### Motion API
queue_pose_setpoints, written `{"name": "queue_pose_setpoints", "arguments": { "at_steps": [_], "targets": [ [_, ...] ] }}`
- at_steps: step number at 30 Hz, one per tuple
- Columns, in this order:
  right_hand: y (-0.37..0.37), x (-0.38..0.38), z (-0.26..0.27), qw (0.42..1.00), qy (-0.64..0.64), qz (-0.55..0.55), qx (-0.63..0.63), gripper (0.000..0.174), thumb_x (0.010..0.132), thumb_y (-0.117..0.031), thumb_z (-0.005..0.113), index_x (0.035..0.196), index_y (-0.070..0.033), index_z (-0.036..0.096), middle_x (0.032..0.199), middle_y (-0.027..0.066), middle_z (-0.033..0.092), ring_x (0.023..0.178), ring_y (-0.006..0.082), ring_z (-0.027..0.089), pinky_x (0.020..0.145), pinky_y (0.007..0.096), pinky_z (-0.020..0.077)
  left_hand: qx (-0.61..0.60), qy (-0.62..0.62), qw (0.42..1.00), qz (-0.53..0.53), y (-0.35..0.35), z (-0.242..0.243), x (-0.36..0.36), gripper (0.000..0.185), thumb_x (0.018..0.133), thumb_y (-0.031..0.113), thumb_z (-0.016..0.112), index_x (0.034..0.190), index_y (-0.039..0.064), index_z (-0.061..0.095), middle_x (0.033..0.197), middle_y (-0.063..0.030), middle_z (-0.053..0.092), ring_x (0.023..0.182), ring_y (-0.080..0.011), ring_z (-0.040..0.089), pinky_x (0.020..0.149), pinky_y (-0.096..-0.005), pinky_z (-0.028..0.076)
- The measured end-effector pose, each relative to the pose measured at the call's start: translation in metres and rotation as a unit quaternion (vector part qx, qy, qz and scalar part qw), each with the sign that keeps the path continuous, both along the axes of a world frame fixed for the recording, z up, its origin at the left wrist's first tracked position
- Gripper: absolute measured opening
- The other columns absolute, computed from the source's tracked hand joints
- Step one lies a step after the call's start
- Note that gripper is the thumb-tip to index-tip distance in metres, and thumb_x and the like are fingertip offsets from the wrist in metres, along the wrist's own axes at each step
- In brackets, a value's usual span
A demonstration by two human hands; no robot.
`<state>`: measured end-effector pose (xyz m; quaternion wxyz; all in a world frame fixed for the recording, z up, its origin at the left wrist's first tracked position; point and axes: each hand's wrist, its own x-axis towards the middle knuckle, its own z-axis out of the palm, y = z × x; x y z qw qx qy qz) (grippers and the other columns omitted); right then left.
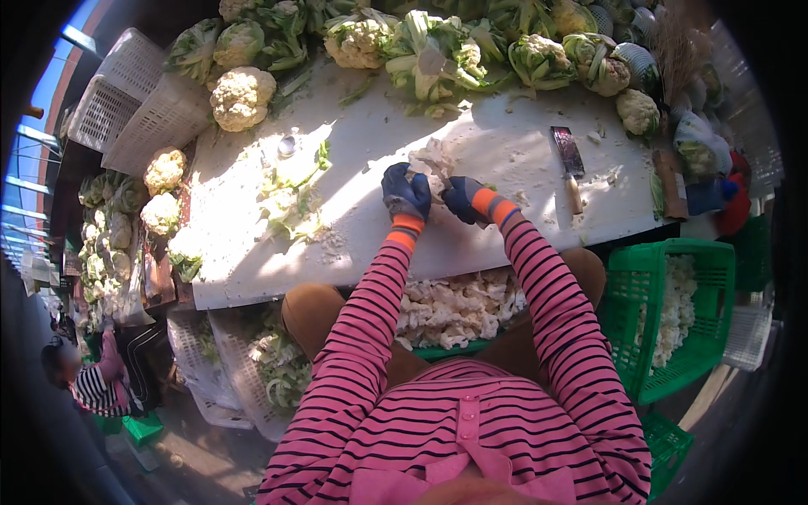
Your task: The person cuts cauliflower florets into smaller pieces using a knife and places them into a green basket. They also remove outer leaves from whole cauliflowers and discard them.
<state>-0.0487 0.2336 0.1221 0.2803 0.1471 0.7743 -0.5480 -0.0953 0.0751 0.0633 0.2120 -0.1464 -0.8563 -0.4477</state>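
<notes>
My left hand (pixel 406 190), in a blue coated glove with an orange cuff, grips a trimmed cauliflower piece (pixel 434 159) just above the white table surface. From the other side, my right hand (pixel 468 199), gloved alike, meets the piece with curled fingers. Whether a small knife sits in that fist is hidden. Crumbs of cauliflower lie about both hands. Between my knees, below the table edge, a green crate holds cut cauliflower florets (pixel 459 310). A cleaver (pixel 569 154) with a wooden handle rests on the table to the right.
Whole cauliflowers (pixel 243 99) line the table's far side. Leaf trimmings (pixel 291 202) lie left. White crates (pixel 154 120) stand at the back left; another (pixel 243 366) with leaves is low left. A green crate (pixel 691 315) with florets stands right. Another person (pixel 101 385) sits far left.
</notes>
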Motion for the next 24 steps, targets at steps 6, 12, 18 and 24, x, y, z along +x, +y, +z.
{"name": "queue_pose_setpoints", "arguments": {
  "at_steps": [6, 12, 18, 24],
  "targets": [
    [-0.021, 0.036, -0.014, 0.97, -0.048, -0.135, -0.194, 0.016, 0.095, -0.026, 0.058, 0.096, -0.01, 0.056, 0.066, 0.0018, 0.052, 0.044, 0.0135, 0.044, 0.039, 0.0283, 0.0333, -0.01, 0.012, 0.999, -0.031, -0.011, 0.015, 0.018, 0.038, 0.081, 0.02, 0.057, 0.114, 0.001, 0.058, 0.106, -0.0205, 0.061, 0.102, -0.0406, 0.056, 0.093, -0.048, 0.044],
    [-0.047, 0.063, -0.04, 0.929, -0.011, -0.219, -0.298, 0.014, 0.094, -0.022, 0.058, 0.098, -0.009, 0.056, 0.064, 0.0029, 0.052, 0.044, 0.0147, 0.046, 0.038, 0.0294, 0.0344, -0.07, 0.034, 0.994, -0.082, -0.035, 0.018, 0.035, 0.038, 0.075, 0.008, 0.056, 0.113, 0.013, 0.063, 0.106, -0.0192, 0.06, 0.102, -0.0396, 0.056, 0.09, -0.0476, 0.046],
    [-0.044, 0.065, -0.047, 0.95, -0.013, -0.175, -0.258, 0.01, 0.092, -0.019, 0.059, 0.094, -0.009, 0.055, 0.061, 0.0037, 0.05, 0.041, 0.0159, 0.045, 0.036, 0.0308, 0.0342, -0.192, -0.034, 0.972, -0.132, -0.106, 0.031, 0.015, 0.034, 0.072, -0.002, 0.052, 0.1, 0.012, 0.063, 0.091, -0.0159, 0.061, 0.084, -0.0366, 0.061, 0.077, -0.0447, 0.049],
    [-0.05, 0.082, -0.042, 0.982, 0.021, -0.153, -0.105, 0.022, 0.091, -0.027, 0.06, 0.099, -0.008, 0.061, 0.065, 0.0051, 0.057, 0.043, 0.0177, 0.049, 0.039, 0.0328, 0.0394, -0.216, -0.021, 0.975, 0.041, -0.148, 0.03, -0.006, 0.028, 0.074, 0.0, 0.058, 0.097, 0.014, 0.066, 0.101, -0.0158, 0.061, 0.097, -0.0387, 0.059, 0.086, -0.0444, 0.048]
  ]
}}
